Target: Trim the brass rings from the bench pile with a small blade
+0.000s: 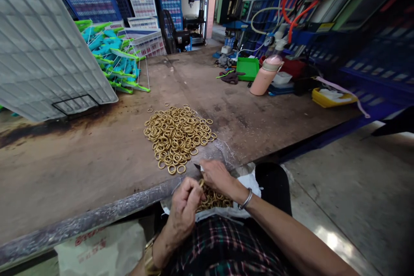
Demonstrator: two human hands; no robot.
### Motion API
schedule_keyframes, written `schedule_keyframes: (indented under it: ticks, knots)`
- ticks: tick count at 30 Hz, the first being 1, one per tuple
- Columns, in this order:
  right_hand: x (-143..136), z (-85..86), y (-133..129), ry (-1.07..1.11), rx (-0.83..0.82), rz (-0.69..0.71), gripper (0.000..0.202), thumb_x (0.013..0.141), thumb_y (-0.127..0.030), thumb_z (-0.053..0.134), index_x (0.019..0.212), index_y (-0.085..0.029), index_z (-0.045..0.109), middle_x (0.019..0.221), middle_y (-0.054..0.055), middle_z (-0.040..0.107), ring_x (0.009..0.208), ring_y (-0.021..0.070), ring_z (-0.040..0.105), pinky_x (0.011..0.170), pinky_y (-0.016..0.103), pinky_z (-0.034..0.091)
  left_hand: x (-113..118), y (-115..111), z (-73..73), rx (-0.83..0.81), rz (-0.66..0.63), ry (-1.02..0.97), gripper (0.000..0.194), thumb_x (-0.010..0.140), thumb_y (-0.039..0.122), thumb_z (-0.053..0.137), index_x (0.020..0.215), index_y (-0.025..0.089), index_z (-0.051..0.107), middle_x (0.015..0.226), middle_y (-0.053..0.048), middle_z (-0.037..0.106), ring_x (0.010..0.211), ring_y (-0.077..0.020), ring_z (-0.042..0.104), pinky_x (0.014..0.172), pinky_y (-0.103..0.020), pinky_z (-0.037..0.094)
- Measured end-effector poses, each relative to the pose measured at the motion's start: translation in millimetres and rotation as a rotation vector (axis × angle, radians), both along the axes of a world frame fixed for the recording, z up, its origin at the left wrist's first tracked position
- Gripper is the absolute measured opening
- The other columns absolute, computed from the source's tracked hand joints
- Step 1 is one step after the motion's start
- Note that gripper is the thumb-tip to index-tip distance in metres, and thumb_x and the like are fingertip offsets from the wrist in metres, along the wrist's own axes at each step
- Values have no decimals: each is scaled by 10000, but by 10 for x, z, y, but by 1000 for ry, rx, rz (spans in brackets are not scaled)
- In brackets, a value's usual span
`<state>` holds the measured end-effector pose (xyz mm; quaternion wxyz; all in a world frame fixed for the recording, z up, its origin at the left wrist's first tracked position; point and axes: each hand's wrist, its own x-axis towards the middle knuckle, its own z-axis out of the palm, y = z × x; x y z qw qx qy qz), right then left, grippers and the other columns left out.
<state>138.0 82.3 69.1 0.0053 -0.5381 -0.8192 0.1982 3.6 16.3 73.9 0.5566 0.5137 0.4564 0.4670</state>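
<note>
A heap of brass-coloured rings [177, 133] lies on the brown table [97, 159] near its front edge. Below that edge, more rings [215, 199] fill a white bag [250, 183] on my lap. My left hand [186, 200] is closed, pinching one ring [201, 183] between thumb and finger over the bag. My right hand [215, 175] is closed around a small tool [197, 167] whose dark pointed tip sticks out to the left, just below the heap. Most of the tool is hidden in my fingers.
At the left stands a large grey-white crate [54, 43], with green and turquoise plastic parts [116, 58] behind it. A pink bottle [265, 77], a green tray [247, 68] and a yellow container [333, 97] stand at the right. A printed white sack [103, 250] hangs below the table edge.
</note>
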Motion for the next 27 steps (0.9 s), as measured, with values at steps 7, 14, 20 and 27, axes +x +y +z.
schedule_keyframes:
  ticks: [7,14,20,27]
  knots:
    - [-35,-68,246,22,195,-192,214,823,-196,433,1029,-167,481,946,87,631,793,189,588,632,267,340,42,117,-67,-374,60,-426,264,784,409,539,746,148,528,653,-28,581,504,-93,492,423,-194,371]
    - [-154,-143,406,-7,240,-247,178,850,-258,441,1010,-186,471,953,76,594,797,183,581,633,266,351,-33,148,-178,-553,111,-698,253,692,229,664,890,167,519,721,-7,597,540,-82,532,414,-165,385]
    - [-99,-129,447,83,233,-272,153,816,-215,452,958,-184,500,942,67,584,823,163,557,646,239,339,-50,207,-181,-675,171,-808,309,616,261,737,728,164,466,670,17,566,556,-81,536,414,-152,367]
    - [25,-176,452,470,127,-289,90,750,-168,449,795,-177,526,699,-7,556,651,121,496,607,215,335,17,265,-122,-596,154,-728,473,635,398,705,613,207,273,454,122,251,346,-20,210,328,-137,130]
